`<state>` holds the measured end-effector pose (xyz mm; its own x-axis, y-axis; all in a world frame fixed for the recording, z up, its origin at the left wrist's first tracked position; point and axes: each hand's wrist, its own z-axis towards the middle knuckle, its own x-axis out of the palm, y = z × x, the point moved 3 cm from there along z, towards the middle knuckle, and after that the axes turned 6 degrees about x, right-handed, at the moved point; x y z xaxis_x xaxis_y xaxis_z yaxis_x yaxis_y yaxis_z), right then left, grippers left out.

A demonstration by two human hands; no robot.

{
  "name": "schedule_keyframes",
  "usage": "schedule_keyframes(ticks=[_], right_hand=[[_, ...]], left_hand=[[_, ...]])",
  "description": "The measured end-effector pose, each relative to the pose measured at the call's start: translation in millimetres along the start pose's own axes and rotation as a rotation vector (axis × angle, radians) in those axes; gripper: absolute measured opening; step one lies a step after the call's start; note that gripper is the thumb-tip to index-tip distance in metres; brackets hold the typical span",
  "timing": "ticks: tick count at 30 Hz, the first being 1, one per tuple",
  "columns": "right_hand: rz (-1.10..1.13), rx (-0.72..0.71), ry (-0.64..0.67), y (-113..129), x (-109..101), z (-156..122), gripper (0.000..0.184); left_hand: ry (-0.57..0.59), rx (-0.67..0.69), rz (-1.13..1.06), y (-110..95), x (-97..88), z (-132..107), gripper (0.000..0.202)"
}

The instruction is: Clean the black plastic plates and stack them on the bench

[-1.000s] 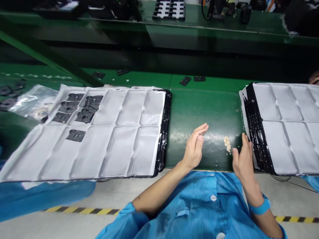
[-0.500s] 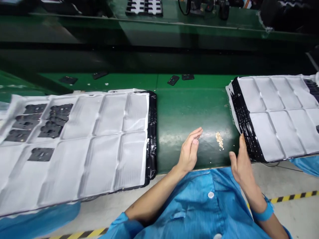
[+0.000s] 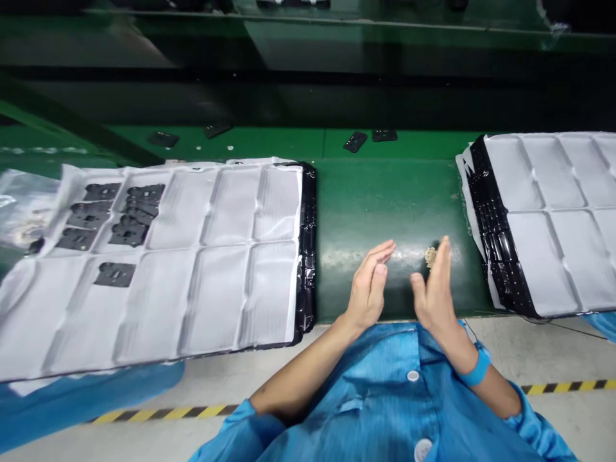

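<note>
My left hand [image 3: 369,287] stands on edge on the green belt [image 3: 375,199], fingers straight and together, palm facing right, empty. My right hand [image 3: 436,292] stands on edge opposite it, fingers straight, palm facing left, holding nothing. A small heap of pale crumbs [image 3: 429,256] lies on the belt, partly hidden behind my right fingertips. To the left lies a black tray stack covered by a white sheet [image 3: 202,250] with several black flat parts [image 3: 129,215] on it. Another covered tray stack [image 3: 553,218] lies to the right.
A few loose black parts [image 3: 356,141] lie along the belt's far strip. A clear plastic bag [image 3: 19,212] sits at the far left. Below the belt edge runs a grey floor with a yellow-black striped line [image 3: 163,412]. A blue wristband [image 3: 474,372] is on my right wrist.
My right hand has swept left from the right tray's edge toward my left hand, reaching the crumbs. My left hand stayed put. The view shifted slightly.
</note>
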<state>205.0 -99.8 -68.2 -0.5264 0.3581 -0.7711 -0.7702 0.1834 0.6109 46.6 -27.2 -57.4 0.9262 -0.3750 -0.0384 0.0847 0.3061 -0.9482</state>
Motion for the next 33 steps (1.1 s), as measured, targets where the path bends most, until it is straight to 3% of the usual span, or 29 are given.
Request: schedule_keyframes(ticks=[4,9,15,20,22,28,33], right_hand=[[0.07,0.021,-0.005,-26,-20,26,0.075],[0.116,-0.188,0.254,-31,-28,53,0.07],[0.209,-0.211,0.35,-26,-41,23,0.07],[0.233,-0.122,0.228,-32,-50,17,0.068],[0.21,-0.1,0.195,-34,-48,19,0.07],[0.193,-0.099,0.275,-25,-31,22,0.076],[0.398,-0.093,0.227,-6,-11,29,0.072]], left_hand=[[-0.017,-0.018,-0.002,1,-4.1,0,0.043],[0.05,0.016,-0.027,-3,-2.0,2,0.044],[0.054,-0.026,-0.08,-4,-3.8,1,0.046],[0.048,-0.024,-0.065,-2,-4.3,0,0.046],[0.047,-0.021,-0.057,-2,-4.2,0,0.045],[0.064,-0.001,-0.064,-6,-2.8,-5,0.042],[0.112,-0.031,-0.007,-29,-15.3,-8,0.043]])
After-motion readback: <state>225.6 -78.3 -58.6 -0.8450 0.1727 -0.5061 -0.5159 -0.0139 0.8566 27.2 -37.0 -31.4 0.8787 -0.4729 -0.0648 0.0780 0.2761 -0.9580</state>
